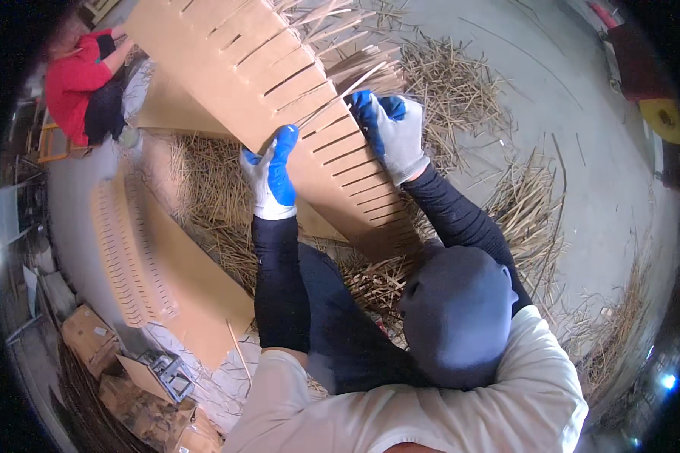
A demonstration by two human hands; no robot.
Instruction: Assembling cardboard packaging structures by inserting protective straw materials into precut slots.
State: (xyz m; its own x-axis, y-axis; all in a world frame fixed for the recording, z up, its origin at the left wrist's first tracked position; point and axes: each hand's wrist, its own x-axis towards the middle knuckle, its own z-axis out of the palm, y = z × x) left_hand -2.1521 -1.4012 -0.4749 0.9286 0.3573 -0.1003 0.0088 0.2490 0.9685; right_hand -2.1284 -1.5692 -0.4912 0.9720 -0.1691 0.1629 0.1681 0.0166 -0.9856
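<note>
A long, slotted brown board [234, 83] slants across the upper middle, with a row of narrow cuts along its right edge. My left hand [274, 177], in a white glove with blue coating, grips the board's left edge, thumb lying on its face. At the right edge my gloved right hand [400, 136] is closed, its fingers curled beside the cuts. What those fingers pinch is hidden. A thin pale strip [355, 84] crosses the board near the right hand. More loose strips stick out from the upper right edge.
Heaps of narrow brown strips [449, 87] cover the floor around me. Slotted boards [189, 279] lie at the left. A co-worker in a red top [72, 87] sits at the upper left. Cardboard boxes [91, 340] stand at the lower left; a yellow object [663, 121] is far right.
</note>
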